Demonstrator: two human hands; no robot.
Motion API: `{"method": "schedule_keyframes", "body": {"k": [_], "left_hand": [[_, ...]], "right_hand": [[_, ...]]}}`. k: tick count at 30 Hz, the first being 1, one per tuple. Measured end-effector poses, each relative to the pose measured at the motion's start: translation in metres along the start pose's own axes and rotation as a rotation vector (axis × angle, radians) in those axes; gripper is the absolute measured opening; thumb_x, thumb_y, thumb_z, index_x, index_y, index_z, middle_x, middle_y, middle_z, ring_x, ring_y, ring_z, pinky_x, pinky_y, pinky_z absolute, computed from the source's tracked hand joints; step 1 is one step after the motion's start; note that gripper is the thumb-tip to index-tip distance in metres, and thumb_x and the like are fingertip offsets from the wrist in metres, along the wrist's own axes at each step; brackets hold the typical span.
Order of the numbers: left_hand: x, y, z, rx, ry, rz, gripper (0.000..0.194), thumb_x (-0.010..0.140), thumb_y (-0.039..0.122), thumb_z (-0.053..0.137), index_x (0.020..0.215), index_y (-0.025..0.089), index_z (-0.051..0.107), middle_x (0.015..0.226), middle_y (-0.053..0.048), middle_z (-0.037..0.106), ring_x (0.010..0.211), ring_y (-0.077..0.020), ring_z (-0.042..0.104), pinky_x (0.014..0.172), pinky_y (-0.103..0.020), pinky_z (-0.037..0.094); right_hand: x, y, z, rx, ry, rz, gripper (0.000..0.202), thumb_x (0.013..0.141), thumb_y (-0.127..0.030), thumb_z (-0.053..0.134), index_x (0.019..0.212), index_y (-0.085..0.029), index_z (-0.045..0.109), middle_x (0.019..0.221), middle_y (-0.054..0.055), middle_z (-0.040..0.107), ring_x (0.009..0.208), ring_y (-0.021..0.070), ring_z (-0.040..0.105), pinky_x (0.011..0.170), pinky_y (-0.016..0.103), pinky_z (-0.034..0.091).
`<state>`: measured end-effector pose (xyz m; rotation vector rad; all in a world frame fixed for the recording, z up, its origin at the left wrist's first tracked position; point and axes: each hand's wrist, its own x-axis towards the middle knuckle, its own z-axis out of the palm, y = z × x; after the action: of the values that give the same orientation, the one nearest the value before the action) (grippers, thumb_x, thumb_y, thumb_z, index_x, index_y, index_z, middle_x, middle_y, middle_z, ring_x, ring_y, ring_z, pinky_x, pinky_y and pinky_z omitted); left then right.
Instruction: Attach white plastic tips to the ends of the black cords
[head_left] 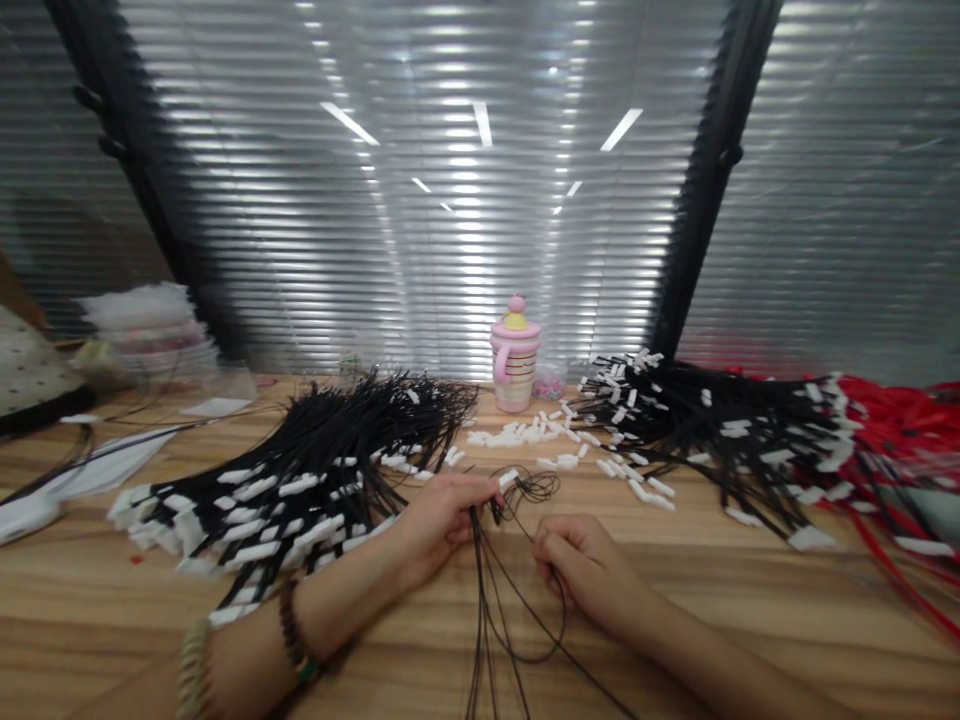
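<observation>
Between the thumb and fingers of my left hand (pixel 450 515) are several thin black cords (pixel 487 600), gathered near a small white plastic piece (pixel 508 480). The cords hang down toward the table's near edge, and a few curl into small loops just beyond the fingertips. My right hand (pixel 581 560) is closed, pinching one of the black cords, which bends in a wide loop beneath it. What lies inside its curled fingers is partly hidden. Left of my left hand spreads a big pile of black cords with white end pieces (pixel 300 490).
Loose white pieces (pixel 525 432) lie scattered beyond my hands. Behind them stands a pink lidded mug (pixel 514 360). To the right is another bundle of black cords with white ends (pixel 705 410), beside red cords (pixel 907 430). White paper (pixel 112 465) lies at the left.
</observation>
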<state>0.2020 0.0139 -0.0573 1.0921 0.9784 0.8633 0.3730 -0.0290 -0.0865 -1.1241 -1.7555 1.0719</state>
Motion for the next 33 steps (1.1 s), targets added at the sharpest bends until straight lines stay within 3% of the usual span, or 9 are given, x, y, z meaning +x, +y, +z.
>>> {"method": "schedule_keyframes", "body": {"k": [7,18,26,33], "left_hand": [[-0.002,-0.001,0.004,0.071,-0.001,0.027,0.026,0.062,0.037,0.067,0.059,0.011,0.062,0.044,0.006,0.038,0.037,-0.0004,0.021,0.041,-0.02,0.007],[-0.002,-0.01,0.004,0.127,-0.001,0.113,0.022,0.064,0.034,0.065,0.064,0.013,0.065,0.053,0.002,0.049,0.044,-0.0026,0.029,0.042,-0.019,0.015],[-0.002,-0.011,0.004,0.141,0.0,0.118,0.022,0.064,0.036,0.064,0.062,0.014,0.066,0.046,0.004,0.043,0.041,-0.0029,0.027,0.042,-0.02,0.015],[-0.004,-0.013,0.005,0.189,0.036,0.127,0.022,0.065,0.036,0.064,0.066,0.014,0.067,0.054,0.001,0.054,0.044,-0.0035,0.033,0.044,-0.019,0.017]], "right_hand": [[0.002,-0.005,0.002,-0.035,0.084,-0.059,0.016,0.074,-0.019,0.048,0.059,-0.013,0.052,0.048,-0.004,0.04,0.046,0.006,0.036,0.043,0.016,0.026],[0.002,-0.007,0.012,0.191,0.246,0.04,0.025,0.072,-0.034,0.057,0.08,-0.011,0.062,0.058,0.001,0.055,0.045,0.0083,0.046,0.041,0.019,0.037],[0.0,-0.006,0.012,0.074,0.337,-0.075,0.014,0.071,-0.026,0.058,0.071,-0.013,0.063,0.068,0.005,0.064,0.062,0.0136,0.056,0.057,0.023,0.045],[-0.001,-0.008,0.011,0.005,0.307,-0.042,0.013,0.071,-0.023,0.056,0.065,-0.012,0.06,0.059,0.002,0.059,0.054,0.0116,0.052,0.05,0.02,0.04]]}}
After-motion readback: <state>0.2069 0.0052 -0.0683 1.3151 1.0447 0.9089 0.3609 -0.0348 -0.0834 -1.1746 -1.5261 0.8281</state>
